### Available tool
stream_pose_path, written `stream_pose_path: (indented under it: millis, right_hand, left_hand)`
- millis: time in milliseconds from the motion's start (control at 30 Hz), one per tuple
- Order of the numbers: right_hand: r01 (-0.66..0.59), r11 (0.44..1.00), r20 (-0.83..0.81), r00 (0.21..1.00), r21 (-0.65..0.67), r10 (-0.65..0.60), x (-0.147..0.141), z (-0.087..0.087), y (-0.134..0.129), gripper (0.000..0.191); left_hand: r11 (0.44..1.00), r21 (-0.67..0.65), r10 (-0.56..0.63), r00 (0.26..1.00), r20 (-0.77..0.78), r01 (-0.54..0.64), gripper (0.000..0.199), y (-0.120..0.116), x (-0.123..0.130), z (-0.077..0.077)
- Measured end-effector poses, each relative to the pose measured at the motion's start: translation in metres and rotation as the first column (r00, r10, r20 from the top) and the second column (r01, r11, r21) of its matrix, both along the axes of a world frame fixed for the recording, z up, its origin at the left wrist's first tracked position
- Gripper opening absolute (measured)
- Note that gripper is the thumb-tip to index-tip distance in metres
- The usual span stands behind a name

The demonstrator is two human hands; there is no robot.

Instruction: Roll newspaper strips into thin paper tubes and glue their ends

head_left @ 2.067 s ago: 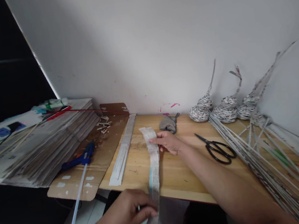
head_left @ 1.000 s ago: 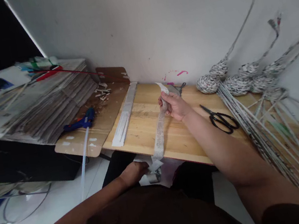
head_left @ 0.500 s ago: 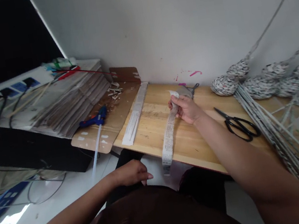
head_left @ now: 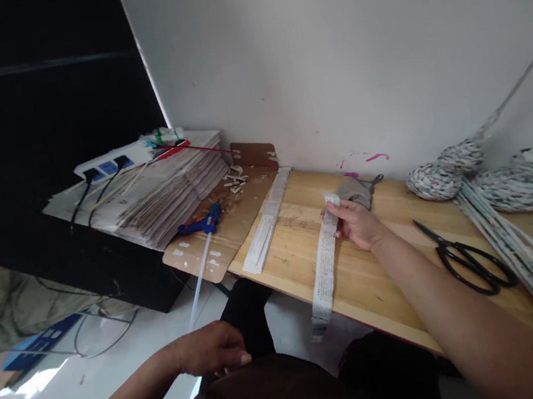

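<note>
My right hand (head_left: pixel 357 223) pinches the upper end of a long printed newspaper strip (head_left: pixel 325 264) between thumb and fingers. The strip slants toward me across the wooden table, and its lower end hangs past the front edge. My left hand (head_left: pixel 214 349) is over my lap, off the table, its fingers curled in and nothing visible in them. Just behind my right hand lies a grey cloth-like item (head_left: pixel 356 190). Left of the held strip, a stack of white paper strips (head_left: pixel 268 219) lies beside a cardboard sheet.
On the cardboard (head_left: pixel 241 200) rest a blue glue gun (head_left: pixel 203 221) with a long glue stick and some scraps. A newspaper stack (head_left: pixel 178 186) bears a power strip (head_left: pixel 113 161). Black scissors (head_left: pixel 465 256), paper rods (head_left: pixel 519 260) and woven paper balls (head_left: pixel 433 181) lie right.
The view has shifted, so the table sits lower and farther right. My left hand has drawn back left toward my lap. The strip's top end, curled before, now lies flatter in my right hand.
</note>
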State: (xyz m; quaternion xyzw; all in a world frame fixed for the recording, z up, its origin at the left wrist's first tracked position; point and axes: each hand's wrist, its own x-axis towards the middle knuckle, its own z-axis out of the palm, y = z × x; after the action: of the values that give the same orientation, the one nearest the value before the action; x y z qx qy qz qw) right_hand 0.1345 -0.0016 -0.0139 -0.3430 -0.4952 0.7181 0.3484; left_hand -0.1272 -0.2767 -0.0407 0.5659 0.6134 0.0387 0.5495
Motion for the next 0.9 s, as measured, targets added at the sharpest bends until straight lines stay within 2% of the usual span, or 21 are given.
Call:
stream_pose_path:
  millis: [33,100,133,167,233,300,333,433,500,567,733,833,900]
  right_hand:
    - [0.002,1.0,-0.002,1.0,-0.002,-0.002,0.0,0.0,0.0,0.043]
    - [0.007,1.0,-0.013,1.0,-0.009,-0.007,0.0,0.0,0.0,0.042]
    - [0.008,1.0,-0.018,1.0,-0.015,-0.008,0.0,0.0,-0.001,0.042]
    - [0.011,1.0,-0.024,1.0,-0.021,-0.011,0.0,0.001,-0.001,0.041]
    - [0.017,0.999,-0.029,0.999,-0.033,-0.018,0.0,0.002,-0.002,0.041]
    - [0.017,0.999,-0.024,1.0,-0.037,-0.018,0.0,0.002,-0.003,0.042]
    - [0.014,0.999,-0.018,1.0,-0.036,-0.014,0.0,0.002,-0.003,0.042]
    - [0.002,1.0,0.0,1.0,-0.027,-0.002,-0.001,0.0,-0.002,0.042]
    - [0.005,1.0,-0.006,1.0,-0.027,-0.005,-0.001,-0.001,-0.002,0.041]
    - [0.011,1.0,-0.016,1.0,-0.027,-0.012,-0.001,-0.001,-0.002,0.04]
    - [0.01,1.0,-0.006,1.0,-0.023,-0.01,0.0,-0.001,-0.001,0.038]
    - [0.001,1.0,-0.004,1.0,-0.025,-0.001,0.0,-0.001,-0.001,0.038]
    - [-0.003,1.0,-0.005,1.0,-0.028,0.003,0.0,0.0,-0.001,0.039]
  left_hand:
    - [0.999,0.028,0.016,0.999,0.051,-0.017,0.037,0.004,0.005,0.007]
    - [0.972,0.178,0.145,0.987,0.068,-0.155,0.039,0.016,0.012,0.02]
    - [0.931,0.296,0.211,0.977,0.041,-0.213,0.039,0.022,0.013,0.025]
    - [0.866,0.44,0.267,0.964,-0.007,-0.237,0.037,0.027,0.012,0.029]
    - [0.703,0.687,0.36,0.925,-0.122,-0.183,0.03,0.037,0.004,0.034]
    - [0.567,0.82,0.446,0.866,-0.226,-0.078,0.026,0.044,-0.011,0.038]
    - [0.519,0.854,0.506,0.818,-0.273,-0.036,0.026,0.049,-0.021,0.039]
    - [0.464,0.885,0.678,0.631,-0.377,0.032,0.029,0.066,-0.051,0.043]
    - [0.484,0.875,0.746,0.516,-0.422,0.016,0.044,0.082,-0.068,0.045]
    - [0.542,0.84,0.752,0.461,-0.471,-0.026,0.059,0.098,-0.079,0.046]
    - [0.658,0.751,0.67,0.496,-0.553,-0.051,0.061,0.12,-0.09,0.045]
    - [0.679,0.733,0.656,0.48,-0.582,-0.039,0.06,0.118,-0.089,0.045]
    - [0.674,0.738,0.656,0.478,-0.585,-0.021,0.056,0.114,-0.089,0.044]
